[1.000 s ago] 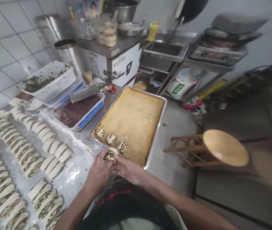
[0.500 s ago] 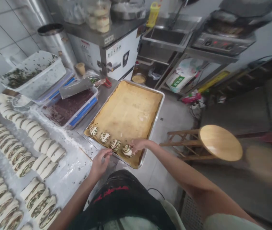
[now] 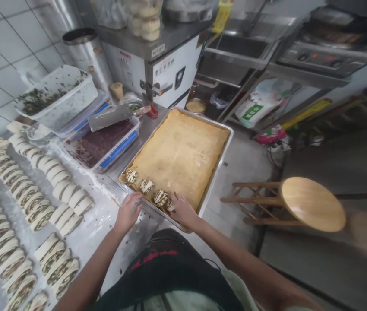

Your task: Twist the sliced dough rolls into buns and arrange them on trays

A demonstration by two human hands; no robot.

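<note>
A metal baking tray (image 3: 219, 165) lined with tan paper lies on the steel counter. Along its near edge sits a row of twisted scallion dough rolls (image 3: 146, 186). My right hand (image 3: 183, 211) rests on the tray's near edge, fingers curled beside the last roll (image 3: 169, 205), touching it. My left hand (image 3: 128, 212) hovers over the counter at the tray's near corner, fingers loosely bent and holding nothing. Rows of cut scallion dough pieces (image 3: 41, 211) lie on the floured counter to the left.
A tub of dark red paste (image 3: 101, 147) with a cleaver (image 3: 112, 117) across it stands behind the dough. A white tub of chopped greens (image 3: 55, 100) sits further left. A wooden stool (image 3: 311, 209) stands on the right, and a white machine (image 3: 164, 71) is at the back.
Both hands held a roll over the tray's near edge a second ago. The right hand set it at the row's end, then drew back to the edge. The left hand moved off to the tray's corner.
</note>
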